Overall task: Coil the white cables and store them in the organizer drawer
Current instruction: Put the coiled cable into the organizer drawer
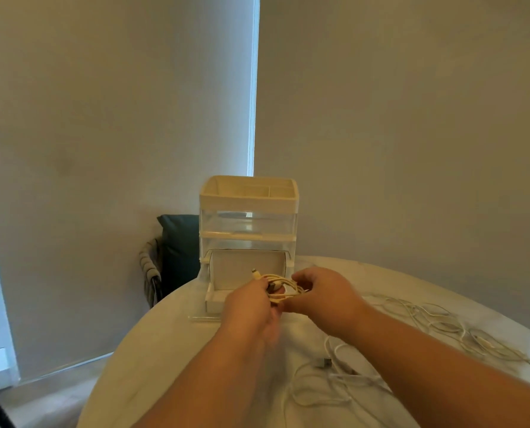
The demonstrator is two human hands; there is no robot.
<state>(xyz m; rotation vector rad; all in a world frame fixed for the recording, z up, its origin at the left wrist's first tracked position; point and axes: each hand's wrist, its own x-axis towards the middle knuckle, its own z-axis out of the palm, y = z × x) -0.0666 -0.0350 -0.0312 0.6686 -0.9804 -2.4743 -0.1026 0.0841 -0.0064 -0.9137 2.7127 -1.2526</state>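
Two bare hands meet over one coiled cable [283, 288], a white bundle held just in front of the single organizer [247, 201] at 12 o'clock on the round tabletop [152, 347]. The left hand [247, 305] has its grip curled round the loops from the 9 o'clock side, and one connector [255, 274] pokes up past its fingers. The right hand [323, 299] comes in from 3 o'clock, its grip pinching the strands between thumb and fingertips. Both forearms reach up from 6 o'clock, bare to the frame's edge. The organizer stands in tiers: an open cream tray on top, clear compartments beneath, and one bottom drawer [215, 299] pulled out toward the hands, with the bundle hovering above its open front. Two loose tangles of white cable lie on the tabletop, one [442, 322] at 3 o'clock, the other [337, 378] at 5 o'clock with a dark-tipped plug [327, 362] at its edge (how many separate cables each tangle holds cannot be told). The tabletop is pale and faintly veined. Past its 11 o'clock rim stands one chair [177, 242] with a dark cushion. Two grey roller blinds [103, 118] fill the wall, a strip of daylight between them.
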